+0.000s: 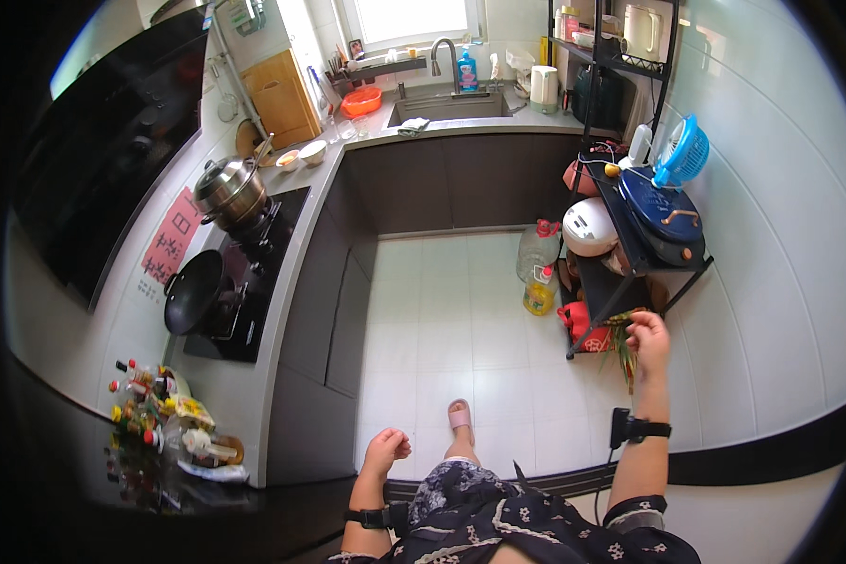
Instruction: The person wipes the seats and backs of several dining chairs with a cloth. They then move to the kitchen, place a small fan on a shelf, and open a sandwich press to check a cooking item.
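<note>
My left hand (387, 450) hangs over the doorway end of the pale tiled floor with its fingers loosely bent, and nothing shows in it. Further out on the right, my right hand (650, 340) is raised with bent fingers a little apart. Long green leaves (624, 356) show just left of and behind that hand, hanging from the lower part of a black metal rack (631, 271); I see no grip on them. A red bag (579, 323) sits low at the rack's foot. My one visible foot wears a pink slipper (459, 414).
Left, a grey counter (289, 261) carries a black wok (196, 292), a steel steamer pot (231, 190) and several seasoning bottles (148, 395). A sink (451, 107) is at the back. An oil bottle (538, 292) and a large clear jug (536, 250) stand on the floor beside the rack.
</note>
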`<state>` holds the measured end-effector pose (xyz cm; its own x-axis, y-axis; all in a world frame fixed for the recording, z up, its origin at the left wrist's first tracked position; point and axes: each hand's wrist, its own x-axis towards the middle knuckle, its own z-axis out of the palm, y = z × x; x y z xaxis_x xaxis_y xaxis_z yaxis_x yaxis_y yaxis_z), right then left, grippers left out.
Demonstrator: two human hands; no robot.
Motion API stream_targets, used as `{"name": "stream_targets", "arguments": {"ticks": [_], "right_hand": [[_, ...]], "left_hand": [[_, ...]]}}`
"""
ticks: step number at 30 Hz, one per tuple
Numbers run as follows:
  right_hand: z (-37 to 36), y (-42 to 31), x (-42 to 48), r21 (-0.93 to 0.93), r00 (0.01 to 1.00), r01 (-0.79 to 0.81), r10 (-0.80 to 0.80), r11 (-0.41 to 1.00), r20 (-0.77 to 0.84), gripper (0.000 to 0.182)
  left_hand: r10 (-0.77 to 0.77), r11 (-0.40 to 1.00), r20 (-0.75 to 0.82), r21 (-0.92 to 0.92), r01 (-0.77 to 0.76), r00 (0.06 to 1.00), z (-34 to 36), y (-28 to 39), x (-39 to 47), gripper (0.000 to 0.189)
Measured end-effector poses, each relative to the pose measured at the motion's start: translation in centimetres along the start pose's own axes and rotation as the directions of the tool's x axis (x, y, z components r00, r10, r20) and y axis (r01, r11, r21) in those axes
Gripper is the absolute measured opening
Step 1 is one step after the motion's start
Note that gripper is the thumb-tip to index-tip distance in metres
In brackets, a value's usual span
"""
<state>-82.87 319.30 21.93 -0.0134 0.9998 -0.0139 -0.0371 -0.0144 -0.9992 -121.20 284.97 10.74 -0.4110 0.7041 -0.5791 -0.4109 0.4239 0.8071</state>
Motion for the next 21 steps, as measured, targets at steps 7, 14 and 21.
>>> {"name": "stream_targets", "arguments": {"ticks": [7,14,21], "right_hand": [[-2.7,-6.2,15.4,-0.238,0.934,0.134,-0.203,0.962,-0.295,0.025],[-6.6,-9.5,28.5,-0.486,0.809,0.143,-0.385,0.862,-0.445,0.042],[-15.2,-11.1,44.6,-0.718,0.63,-0.021,-0.548,0.696,-0.55,0.072]], "left_hand": [[0.151,0.986,0.106,0.057,-0.157,0.983,3.1,12.3,19.3,0.024],[0.319,0.917,0.278,0.152,-0.369,0.906,9.2,26.6,32.1,0.03],[0.185,0.981,0.162,0.028,-0.191,0.969,12.7,28.3,41.7,0.014]]}}
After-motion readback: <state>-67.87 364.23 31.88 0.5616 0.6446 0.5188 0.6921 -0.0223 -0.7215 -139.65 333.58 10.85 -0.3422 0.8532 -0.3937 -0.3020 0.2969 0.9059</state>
